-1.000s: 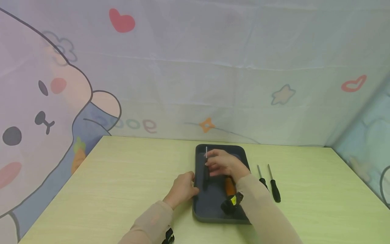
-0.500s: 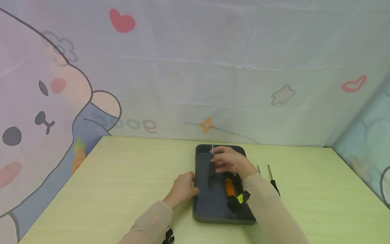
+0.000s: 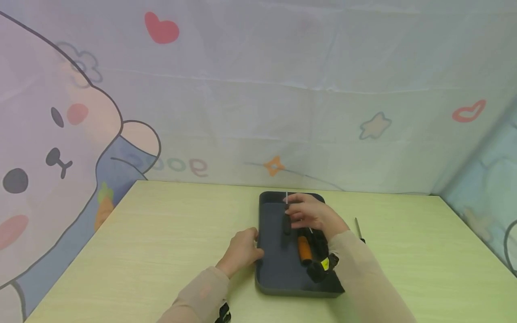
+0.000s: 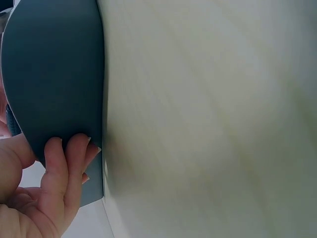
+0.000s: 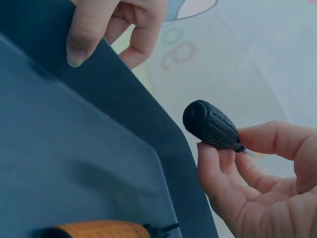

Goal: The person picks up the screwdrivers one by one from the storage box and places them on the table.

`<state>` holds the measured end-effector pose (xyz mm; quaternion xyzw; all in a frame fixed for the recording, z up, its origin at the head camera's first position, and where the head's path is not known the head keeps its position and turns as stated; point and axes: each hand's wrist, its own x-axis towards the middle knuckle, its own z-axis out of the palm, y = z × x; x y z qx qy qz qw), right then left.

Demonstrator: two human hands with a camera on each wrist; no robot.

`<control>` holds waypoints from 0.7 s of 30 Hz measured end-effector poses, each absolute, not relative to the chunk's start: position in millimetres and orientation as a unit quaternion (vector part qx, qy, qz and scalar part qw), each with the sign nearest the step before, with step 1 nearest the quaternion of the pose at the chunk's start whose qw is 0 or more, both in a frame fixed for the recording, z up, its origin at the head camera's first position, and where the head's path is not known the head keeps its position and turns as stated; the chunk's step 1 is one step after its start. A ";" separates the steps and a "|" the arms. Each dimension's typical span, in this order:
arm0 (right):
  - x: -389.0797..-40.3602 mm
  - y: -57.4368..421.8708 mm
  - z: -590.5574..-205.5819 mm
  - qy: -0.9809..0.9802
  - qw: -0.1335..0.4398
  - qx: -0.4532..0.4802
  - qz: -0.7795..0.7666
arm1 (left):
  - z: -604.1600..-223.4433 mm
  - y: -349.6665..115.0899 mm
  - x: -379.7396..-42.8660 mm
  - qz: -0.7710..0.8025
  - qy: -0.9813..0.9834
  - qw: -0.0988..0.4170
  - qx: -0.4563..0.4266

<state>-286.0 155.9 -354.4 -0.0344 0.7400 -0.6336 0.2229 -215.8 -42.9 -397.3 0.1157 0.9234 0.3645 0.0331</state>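
A dark grey tray [image 3: 278, 289] lies on the table, and my left hand [image 3: 240, 251] grips its left wall. In the right wrist view the left thumb [image 5: 79, 52] hooks over the rim; the left wrist view has its fingers [image 4: 74, 158] against the outer wall. My right hand [image 3: 313, 215] pinches a screwdriver [image 5: 213, 124] by its black ribbed handle near the shaft. Held over the tray, it has its thin metal shaft pointing away toward the back. An orange-handled tool [image 3: 304, 249] lies inside the tray, below the right hand, next to dark items partly hidden by the wrist.
Right of the tray, another screwdriver [image 3: 358, 229] lies on the pale wooden table [image 3: 181, 215], its lower part covered by the right sleeve. A printed cloth [image 3: 250, 112] hangs behind the table's back edge.
My right hand has shifted right with the screwdriver, uncovering more of the orange-handled tool. One table screwdriver is now hidden behind the sleeve. The left hand stays at the tray wall.
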 end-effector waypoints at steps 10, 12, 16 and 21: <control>-281.8 169.0 -350.7 0.733 0.223 -0.034 -0.642 | -396.4 -42.4 -214.5 0.371 0.921 0.037 0.112; -281.8 171.5 -351.1 0.731 0.223 -0.034 -0.644 | -396.6 -42.6 -214.5 0.372 0.921 0.036 0.112; -282.1 176.8 -352.6 0.730 0.224 -0.035 -0.644 | -396.9 -42.8 -214.5 0.372 0.921 0.035 0.113; -281.7 184.1 -353.2 0.727 0.227 -0.041 -0.647 | -397.1 -43.0 -214.9 0.372 0.920 0.038 0.117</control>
